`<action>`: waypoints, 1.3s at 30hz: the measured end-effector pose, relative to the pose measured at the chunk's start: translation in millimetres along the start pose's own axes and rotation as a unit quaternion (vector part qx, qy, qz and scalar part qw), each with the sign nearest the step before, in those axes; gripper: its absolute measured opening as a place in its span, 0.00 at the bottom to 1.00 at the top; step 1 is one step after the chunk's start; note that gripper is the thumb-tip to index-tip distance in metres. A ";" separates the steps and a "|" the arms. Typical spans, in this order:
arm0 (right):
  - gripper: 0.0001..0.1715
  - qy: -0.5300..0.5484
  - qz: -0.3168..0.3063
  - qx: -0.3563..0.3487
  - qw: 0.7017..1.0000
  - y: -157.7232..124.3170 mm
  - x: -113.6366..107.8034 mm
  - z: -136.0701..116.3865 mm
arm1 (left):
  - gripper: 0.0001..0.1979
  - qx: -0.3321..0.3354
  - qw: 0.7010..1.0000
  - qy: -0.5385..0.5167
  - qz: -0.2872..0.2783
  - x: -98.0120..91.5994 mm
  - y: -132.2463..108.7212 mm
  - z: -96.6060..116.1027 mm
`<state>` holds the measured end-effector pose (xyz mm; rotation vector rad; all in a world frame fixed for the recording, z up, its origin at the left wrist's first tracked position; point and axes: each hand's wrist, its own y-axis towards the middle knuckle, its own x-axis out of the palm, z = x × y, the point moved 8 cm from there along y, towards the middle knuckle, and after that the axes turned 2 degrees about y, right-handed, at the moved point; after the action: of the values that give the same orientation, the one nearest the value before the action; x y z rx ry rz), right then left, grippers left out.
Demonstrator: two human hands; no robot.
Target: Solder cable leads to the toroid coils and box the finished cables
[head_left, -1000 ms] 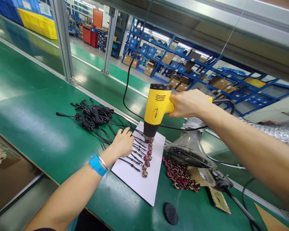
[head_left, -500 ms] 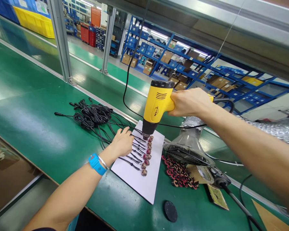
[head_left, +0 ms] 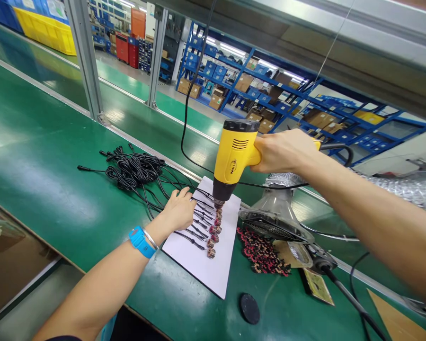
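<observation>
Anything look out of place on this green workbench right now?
Two things look untidy: the long black cables sit tangled on the green bench mat left of the white sheet, and small red-and-black parts lie loose in a heap right of it, beside the clear funnel-shaped fan hood.

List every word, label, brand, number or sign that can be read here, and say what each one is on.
Logo on the yellow heat gun: too small and blurred to read.
Printed card: too small to read.
Blue wristband: nothing legible.
No other text can be read.
</observation>
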<state>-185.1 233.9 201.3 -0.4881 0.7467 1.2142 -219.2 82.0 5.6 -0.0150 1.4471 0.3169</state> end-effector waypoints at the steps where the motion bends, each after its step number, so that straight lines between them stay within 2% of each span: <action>1: 0.23 0.002 0.000 0.001 1.000 -1.0 0.2 0.1 | 0.14 -0.001 1.000 0.000 -0.001 0.0 0.2 0.0; 23: 0.22 0.032 0.020 -0.014 0.999 -14.4 3.6 -1.3 | 0.14 0.003 1.000 0.003 0.003 -2.0 0.7 0.8; 31: 0.21 0.036 0.035 -0.011 0.999 -17.4 -4.1 -3.2 | 0.12 0.019 0.999 -0.021 0.032 -5.2 4.7 2.6; 39: 0.22 0.041 0.041 0.001 0.998 -22.5 -1.8 0.4 | 0.08 0.013 0.998 -0.044 0.051 -2.1 11.0 -4.4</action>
<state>-163.9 226.4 201.8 -0.5117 0.8457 1.2753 -226.1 91.2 9.1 0.0938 1.3672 0.3777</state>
